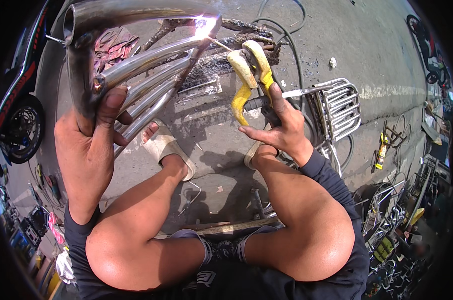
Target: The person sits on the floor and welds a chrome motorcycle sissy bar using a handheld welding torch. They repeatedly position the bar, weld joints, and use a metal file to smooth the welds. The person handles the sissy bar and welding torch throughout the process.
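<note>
My left hand (89,147) is wrapped round the corner of a shiny tubular metal rack (151,60), holding it up and tilted at the upper left. Several parallel bars run between its thicker outer tubes. In my right hand (288,127) is a yellow welding electrode holder (244,72) with a dark handle; the thumb and index finger stick out, apart. A thin welding rod (220,44) reaches from its jaws to the rack's far right corner. There a bright white-violet arc (205,27) glows and hides the joint itself.
A rough, spatter-covered metal stand (216,65) and a crumpled reddish cloth (114,47) lie beyond the rack. Another tubular rack (340,107) rests on the right, near dark cables (299,60). A motorcycle wheel (22,130) stands left; piled metal parts (386,200) lie lower right.
</note>
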{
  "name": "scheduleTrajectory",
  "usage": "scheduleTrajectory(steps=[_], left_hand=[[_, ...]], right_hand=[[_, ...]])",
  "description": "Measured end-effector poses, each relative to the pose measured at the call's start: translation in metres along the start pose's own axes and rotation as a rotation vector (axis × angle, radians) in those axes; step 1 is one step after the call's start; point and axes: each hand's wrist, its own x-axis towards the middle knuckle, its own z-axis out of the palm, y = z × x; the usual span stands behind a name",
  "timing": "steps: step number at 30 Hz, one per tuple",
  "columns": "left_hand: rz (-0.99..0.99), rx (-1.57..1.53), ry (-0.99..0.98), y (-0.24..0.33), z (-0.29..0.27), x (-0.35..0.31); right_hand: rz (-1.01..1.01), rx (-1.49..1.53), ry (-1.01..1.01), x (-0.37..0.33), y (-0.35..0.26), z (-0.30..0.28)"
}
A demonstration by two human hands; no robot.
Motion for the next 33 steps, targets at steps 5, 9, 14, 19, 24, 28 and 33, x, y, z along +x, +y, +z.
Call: scheduleTrajectory(steps=[5,9,14,19,24,28,33], left_hand=[[-0.002,0.019,0.002,0.0,0.0,0.0],[0.0,-0.018,0.002,-0.004,-0.001,0.0],[0.037,-0.026,0.012,-0.012,-0.007,0.0],[-0.004,-0.052,0.046,-0.022,-0.015,0.001],[-0.025,-0.063,0.06,-0.031,-0.02,0.002],[-0.01,-0.102,0.07,-0.034,-0.021,0.002],[-0.021,-0.078,0.074,-0.035,-0.021,0.002]], right_hand=[[-0.032,-0.007,0.026,0.004,0.001,0.002],[-0.039,0.092,0.069,0.005,-0.001,0.001],[-0.066,0.114,0.106,0.008,-0.002,-0.002],[-0.13,0.128,0.147,0.017,-0.001,-0.002],[-0.158,0.074,0.109,0.023,0.0,-0.004],[-0.14,0.07,0.049,0.025,-0.001,-0.001],[-0.153,0.083,0.053,0.028,-0.002,0.001]])
